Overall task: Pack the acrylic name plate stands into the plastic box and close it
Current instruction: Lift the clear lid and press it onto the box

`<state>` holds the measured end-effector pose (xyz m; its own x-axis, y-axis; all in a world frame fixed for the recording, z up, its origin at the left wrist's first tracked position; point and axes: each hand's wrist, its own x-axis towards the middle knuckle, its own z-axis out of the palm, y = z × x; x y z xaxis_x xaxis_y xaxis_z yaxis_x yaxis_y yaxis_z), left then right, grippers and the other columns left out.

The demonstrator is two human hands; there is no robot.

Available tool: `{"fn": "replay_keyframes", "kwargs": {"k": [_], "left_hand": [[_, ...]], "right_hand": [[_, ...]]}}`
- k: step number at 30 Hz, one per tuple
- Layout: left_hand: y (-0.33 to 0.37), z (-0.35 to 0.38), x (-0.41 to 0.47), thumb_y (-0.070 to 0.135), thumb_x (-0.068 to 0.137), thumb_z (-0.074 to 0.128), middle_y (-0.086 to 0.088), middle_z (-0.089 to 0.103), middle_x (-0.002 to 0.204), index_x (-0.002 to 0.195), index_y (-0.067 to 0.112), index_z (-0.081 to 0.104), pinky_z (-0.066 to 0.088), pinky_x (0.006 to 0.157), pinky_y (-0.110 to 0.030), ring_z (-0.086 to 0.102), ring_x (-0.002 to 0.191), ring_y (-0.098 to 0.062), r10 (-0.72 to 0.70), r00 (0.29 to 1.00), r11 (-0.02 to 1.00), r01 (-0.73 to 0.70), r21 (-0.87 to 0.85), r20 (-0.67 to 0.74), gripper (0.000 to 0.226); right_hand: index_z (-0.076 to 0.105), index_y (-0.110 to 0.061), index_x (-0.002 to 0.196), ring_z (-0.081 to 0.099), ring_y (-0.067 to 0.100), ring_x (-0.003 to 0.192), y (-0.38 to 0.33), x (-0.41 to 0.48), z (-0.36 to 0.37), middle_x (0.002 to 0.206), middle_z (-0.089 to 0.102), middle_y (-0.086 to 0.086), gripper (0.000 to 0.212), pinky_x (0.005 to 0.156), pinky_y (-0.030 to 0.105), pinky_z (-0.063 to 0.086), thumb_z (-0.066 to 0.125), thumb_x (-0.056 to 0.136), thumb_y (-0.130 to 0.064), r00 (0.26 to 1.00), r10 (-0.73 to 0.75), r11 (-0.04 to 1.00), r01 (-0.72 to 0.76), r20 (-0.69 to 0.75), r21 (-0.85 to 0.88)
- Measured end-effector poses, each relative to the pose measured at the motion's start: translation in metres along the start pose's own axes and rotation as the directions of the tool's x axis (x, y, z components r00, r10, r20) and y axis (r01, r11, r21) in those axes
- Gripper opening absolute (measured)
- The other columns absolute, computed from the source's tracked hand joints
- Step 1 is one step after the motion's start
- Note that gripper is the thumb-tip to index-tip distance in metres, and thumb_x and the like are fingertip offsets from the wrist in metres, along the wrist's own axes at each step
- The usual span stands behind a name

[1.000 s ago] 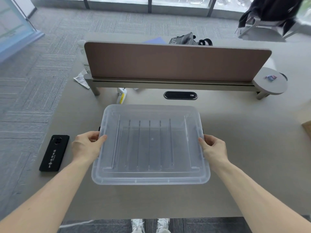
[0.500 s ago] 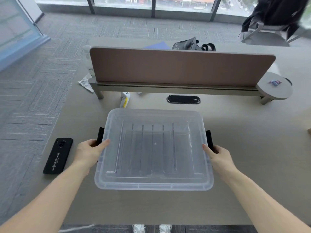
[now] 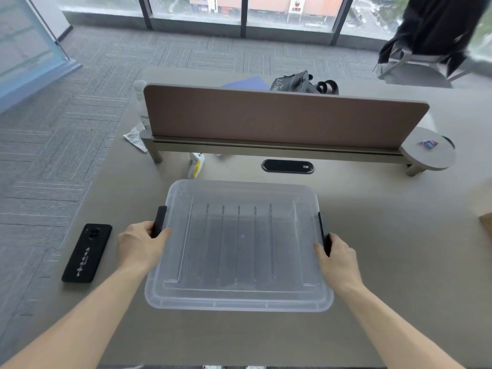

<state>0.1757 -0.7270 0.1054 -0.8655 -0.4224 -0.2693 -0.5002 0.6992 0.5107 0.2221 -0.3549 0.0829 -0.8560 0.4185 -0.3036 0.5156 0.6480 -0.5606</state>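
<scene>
The plastic box (image 3: pixel 239 246) sits mid-bench (image 3: pixel 386 235) in front of you, its translucent lid on and thin upright plates dimly visible through it. Expect it to be light, its walls and lid slick and somewhat flexible, so take it at the stiff black side latches rather than the lid. Your forearms come in from either side. Your left hand (image 3: pixel 139 245) has its fingers curled around the left latch (image 3: pixel 159 221); your right hand (image 3: pixel 336 258) wraps the lower end of the right latch (image 3: pixel 323 231), fingers closed on it.
</scene>
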Motion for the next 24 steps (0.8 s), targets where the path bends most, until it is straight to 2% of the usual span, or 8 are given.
{"fn": "replay_keyframes", "kwargs": {"k": [7, 11, 13, 15, 17, 19, 21, 24], "left_hand": [[0.005, -0.002, -0.003, 0.039, 0.089, 0.072, -0.003, 0.075, 0.072, 0.083, 0.019, 0.078, 0.056, 0.063, -0.035, 0.066, 0.07, -0.03, 0.015, 0.999, 0.996, -0.01, 0.089, -0.053, 0.022], [0.002, 0.008, -0.007, 0.037, 0.095, 0.064, -0.005, 0.07, 0.071, 0.089, 0.016, 0.072, 0.045, 0.062, -0.033, 0.063, 0.07, -0.033, 0.057, 0.994, 0.981, -0.039, 0.193, -0.093, 0.023], [0.002, 0.017, -0.008, 0.035, 0.098, 0.056, -0.013, 0.073, 0.083, 0.096, 0.01, 0.066, 0.049, 0.067, -0.038, 0.066, 0.078, -0.037, 0.074, 0.992, 0.953, -0.042, 0.299, -0.097, 0.027], [0.0, 0.025, -0.007, 0.039, 0.1, 0.05, -0.018, 0.073, 0.103, 0.112, 0.008, 0.061, 0.051, 0.08, -0.043, 0.068, 0.097, -0.04, 0.035, 0.997, 0.961, -0.014, 0.276, -0.07, 0.035], [0.004, 0.031, -0.01, 0.039, 0.1, 0.05, -0.02, 0.06, 0.137, 0.141, 0.007, 0.049, 0.045, 0.103, -0.048, 0.055, 0.128, -0.039, 0.072, 0.997, 0.987, -0.066, 0.147, -0.035, 0.052], [0.014, 0.042, -0.017, 0.038, 0.1, 0.054, -0.015, 0.029, 0.165, 0.159, 0.011, 0.028, 0.024, 0.123, -0.045, 0.025, 0.153, -0.032, 0.333, 0.942, 0.931, -0.322, 0.17, -0.039, 0.07], [0.027, 0.053, -0.02, 0.046, 0.1, 0.049, -0.002, 0.001, 0.172, 0.164, 0.025, 0.011, 0.007, 0.128, -0.044, -0.002, 0.159, -0.023, 0.554, 0.83, 0.799, -0.552, 0.239, 0.066, 0.077], [0.037, 0.07, -0.013, 0.061, 0.1, 0.034, 0.008, -0.018, 0.17, 0.162, 0.036, -0.006, -0.004, 0.128, -0.045, -0.022, 0.156, -0.016, 0.592, 0.772, 0.723, -0.636, 0.271, 0.231, 0.078]], "right_hand": [[0.059, -0.014, 0.1, 0.06, 0.033, 0.075, -0.012, -0.008, -0.001, 0.072, 0.058, -0.001, 0.016, 0.067, 0.039, 0.047, 0.053, 0.1, -0.028, 1.0, -0.005, 0.994, 0.004, -0.015, -0.111], [0.047, -0.009, 0.138, 0.064, 0.035, 0.112, -0.012, -0.014, 0.009, 0.122, 0.068, 0.009, 0.067, 0.093, 0.045, 0.052, 0.049, 0.093, -0.06, 0.999, 0.001, 0.991, 0.005, 0.04, -0.133], [0.023, -0.004, 0.156, 0.052, 0.036, 0.132, -0.013, -0.015, 0.015, 0.153, 0.046, 0.014, 0.085, 0.107, 0.045, 0.043, 0.041, 0.095, -0.061, 0.997, 0.036, 0.978, -0.022, 0.062, -0.209], [0.005, -0.005, 0.16, 0.038, 0.034, 0.144, -0.014, -0.017, 0.017, 0.165, 0.026, 0.012, 0.09, 0.114, 0.043, 0.035, 0.04, 0.097, -0.06, 0.995, 0.048, 0.979, -0.029, 0.091, -0.204], [-0.003, -0.011, 0.161, 0.016, 0.026, 0.155, -0.019, -0.017, 0.018, 0.169, 0.009, 0.008, 0.092, 0.123, 0.04, 0.021, 0.041, 0.096, -0.06, 0.997, -0.042, 0.983, 0.052, 0.062, -0.176], [-0.005, -0.023, 0.161, -0.007, 0.019, 0.156, -0.031, -0.014, 0.023, 0.169, -0.006, 0.0, 0.087, 0.127, 0.039, 0.001, 0.04, 0.097, -0.06, 0.962, -0.271, 0.934, 0.263, -0.003, -0.24], [-0.005, -0.034, 0.16, -0.017, 0.017, 0.155, -0.049, -0.01, 0.036, 0.167, -0.015, -0.007, 0.079, 0.126, 0.042, -0.006, 0.035, 0.098, -0.06, 0.882, -0.467, 0.829, 0.463, 0.066, -0.315], [-0.007, -0.034, 0.16, -0.022, 0.019, 0.154, -0.066, -0.002, 0.062, 0.167, -0.021, -0.008, 0.074, 0.125, 0.049, -0.007, 0.024, 0.099, -0.062, 0.801, -0.546, 0.693, 0.597, 0.246, -0.404]]}}
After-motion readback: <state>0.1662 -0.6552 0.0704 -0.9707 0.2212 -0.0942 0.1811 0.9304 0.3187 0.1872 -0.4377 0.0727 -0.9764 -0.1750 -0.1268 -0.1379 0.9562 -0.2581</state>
